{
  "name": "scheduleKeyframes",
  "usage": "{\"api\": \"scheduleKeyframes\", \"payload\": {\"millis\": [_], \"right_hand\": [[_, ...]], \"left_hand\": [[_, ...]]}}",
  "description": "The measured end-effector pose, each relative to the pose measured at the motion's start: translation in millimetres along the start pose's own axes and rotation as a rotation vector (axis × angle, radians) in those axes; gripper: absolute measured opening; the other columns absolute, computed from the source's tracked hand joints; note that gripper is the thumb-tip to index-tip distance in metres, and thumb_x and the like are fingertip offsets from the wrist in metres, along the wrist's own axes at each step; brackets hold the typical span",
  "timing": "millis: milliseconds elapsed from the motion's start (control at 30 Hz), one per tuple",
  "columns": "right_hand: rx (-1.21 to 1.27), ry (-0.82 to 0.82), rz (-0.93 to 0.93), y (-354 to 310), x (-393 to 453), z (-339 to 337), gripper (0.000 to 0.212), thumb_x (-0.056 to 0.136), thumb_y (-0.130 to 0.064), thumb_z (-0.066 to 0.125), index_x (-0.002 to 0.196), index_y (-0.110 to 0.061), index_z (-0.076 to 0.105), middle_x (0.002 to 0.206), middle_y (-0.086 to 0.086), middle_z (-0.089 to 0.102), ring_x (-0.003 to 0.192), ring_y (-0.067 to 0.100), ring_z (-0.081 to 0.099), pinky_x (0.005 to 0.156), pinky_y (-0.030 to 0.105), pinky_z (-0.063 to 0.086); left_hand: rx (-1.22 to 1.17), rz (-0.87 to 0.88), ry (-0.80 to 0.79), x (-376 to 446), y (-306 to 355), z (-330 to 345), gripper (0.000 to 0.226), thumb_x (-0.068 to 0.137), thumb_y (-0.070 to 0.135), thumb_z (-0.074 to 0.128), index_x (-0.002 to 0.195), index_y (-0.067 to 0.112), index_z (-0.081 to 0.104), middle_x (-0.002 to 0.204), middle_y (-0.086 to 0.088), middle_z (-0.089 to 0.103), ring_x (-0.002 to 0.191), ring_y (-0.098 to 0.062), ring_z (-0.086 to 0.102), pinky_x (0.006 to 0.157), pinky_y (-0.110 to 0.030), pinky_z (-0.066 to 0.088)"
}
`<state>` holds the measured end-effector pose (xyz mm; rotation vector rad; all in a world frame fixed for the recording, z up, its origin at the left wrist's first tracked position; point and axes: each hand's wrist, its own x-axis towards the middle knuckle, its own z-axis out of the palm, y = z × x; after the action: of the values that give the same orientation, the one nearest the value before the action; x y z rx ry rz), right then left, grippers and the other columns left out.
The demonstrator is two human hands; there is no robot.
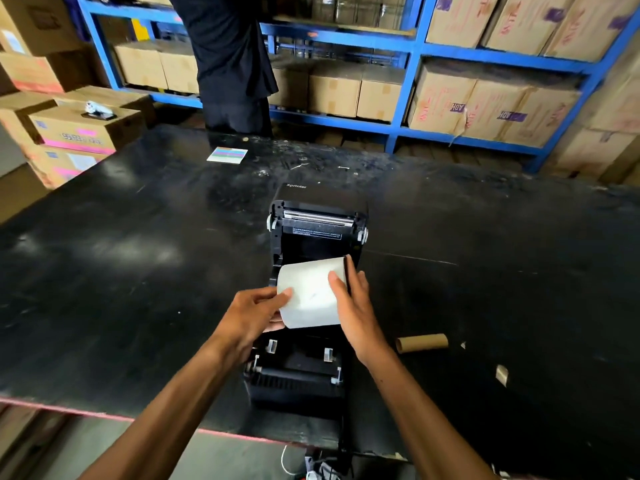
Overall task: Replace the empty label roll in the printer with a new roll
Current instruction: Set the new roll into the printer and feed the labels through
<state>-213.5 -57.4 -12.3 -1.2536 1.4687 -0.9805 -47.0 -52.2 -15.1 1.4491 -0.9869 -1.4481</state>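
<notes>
Head view: a full white label roll (310, 293), a smooth matte paper cylinder, is held over the open bay of the black plastic printer (304, 368), lying crosswise with its curved face turned up. The printer sits on the black counter (138, 271) with its lid (317, 220) swung up and back on the far side of the roll; a metal bar glints along the lid's upper edge, and the word "Xprinter" is printed on its casing. On the near side of the roll, the bay shows two pale guide tabs and a ribbed front edge.

The left hand (251, 318) grips the roll's left end, thumb pressed on the curved paper face and the other fingers curled beneath and behind it. The right hand (356, 311) clasps the right end, thumb laid across the top of the paper and its fingers (350, 271) stretched along the flat end face, partly closed around it.

Right of the printer, well apart from it, an empty brown cardboard core (421, 342) lies on its side on the counter, a hollow tube. The counter surface is glossy, scuffed and scratched. Beyond the printer, near the counter's far edge, lies a small card (227, 155) with coloured stripes.
</notes>
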Motion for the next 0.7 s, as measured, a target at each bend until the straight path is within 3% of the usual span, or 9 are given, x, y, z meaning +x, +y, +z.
{"api": "scheduleKeyframes", "payload": {"millis": [133,200,367,533,700], "right_hand": [[-0.124,-0.088,0.049,3,10,-1,0.060,0.088,-0.064,0.039,0.139,-0.059,0.008,0.159,-0.007,-0.018,0.148,0.027,0.002,0.118,0.051,0.011],[-0.174,-0.097,0.062,7,14,-1,0.059,0.086,-0.067,0.038,0.136,-0.063,0.007,0.159,-0.008,-0.019,0.148,0.030,-0.002,0.118,0.057,0.009],[-0.204,-0.141,0.072,19,19,-2,0.060,0.089,-0.062,0.038,0.139,-0.060,0.003,0.160,-0.006,-0.017,0.148,0.026,-0.005,0.118,0.057,0.007],[-0.289,-0.173,0.054,23,23,-1,0.062,0.091,-0.060,0.036,0.141,-0.055,0.000,0.160,-0.006,-0.013,0.148,0.022,-0.005,0.118,0.057,0.004],[-0.273,-0.175,0.057,34,23,4,0.059,0.094,-0.056,0.033,0.142,-0.052,-0.002,0.161,-0.007,-0.011,0.148,0.017,-0.007,0.119,0.055,0.002]], "left_hand": [[0.023,0.050,0.001,7,-4,-8,0.021,0.088,0.019,0.064,0.103,0.007,0.072,0.087,-0.003,0.077,0.073,-0.014,0.072,0.072,-0.026,0.059],[0.058,0.067,0.006,10,-5,-9,0.012,0.088,0.017,0.065,0.096,0.015,0.074,0.089,-0.002,0.077,0.079,-0.016,0.070,0.083,-0.035,0.058],[0.166,0.076,0.053,20,-6,-6,0.016,0.086,0.009,0.066,0.083,0.024,0.073,0.092,-0.009,0.075,0.085,-0.022,0.064,0.081,-0.040,0.055],[0.245,0.088,0.118,29,-12,-10,0.017,0.084,0.007,0.068,0.099,0.012,0.074,0.087,-0.007,0.076,0.085,-0.030,0.071,0.079,-0.044,0.059],[0.333,0.139,0.145,32,-17,-11,0.022,0.083,0.004,0.068,0.103,0.011,0.073,0.093,-0.006,0.076,0.080,-0.017,0.069,0.082,-0.039,0.058]]}}
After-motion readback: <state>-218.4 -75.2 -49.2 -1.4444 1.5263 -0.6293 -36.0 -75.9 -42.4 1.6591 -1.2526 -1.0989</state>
